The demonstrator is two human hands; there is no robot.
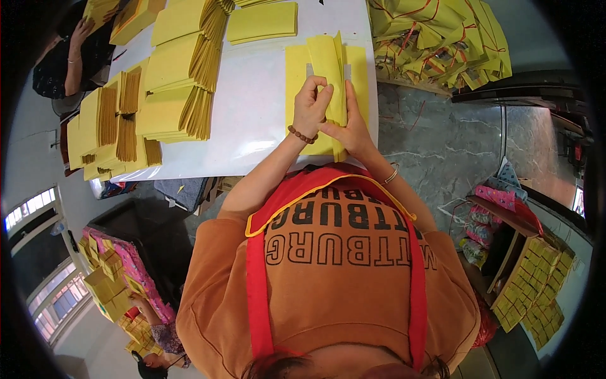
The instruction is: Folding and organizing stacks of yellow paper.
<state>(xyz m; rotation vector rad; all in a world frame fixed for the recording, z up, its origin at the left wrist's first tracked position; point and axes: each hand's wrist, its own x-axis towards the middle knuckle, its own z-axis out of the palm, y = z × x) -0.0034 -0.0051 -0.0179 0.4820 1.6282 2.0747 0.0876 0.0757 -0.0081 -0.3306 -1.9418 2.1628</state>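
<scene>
Upright between my hands is a folded bundle of yellow paper (327,60), its leaves spread slightly apart at the top. My left hand (309,107), a bead bracelet at its wrist, is closed with curled fingers on the bundle's left side. On the other side, my right hand (351,131) grips the lower part, thumb in front and fingers along the right edge. Flat yellow sheets (295,69) lie beneath on the white table (249,107). Small grey patches show beside the bundle; what they are I cannot tell.
Fanned yellow paper stacks (170,114) fill the table's left side. Another flat stack (262,23) lies at the far side. Yellow bundles with red ties (442,44) are heaped beyond the right edge. One co-worker (66,66) is at far left, another (165,341) at lower left.
</scene>
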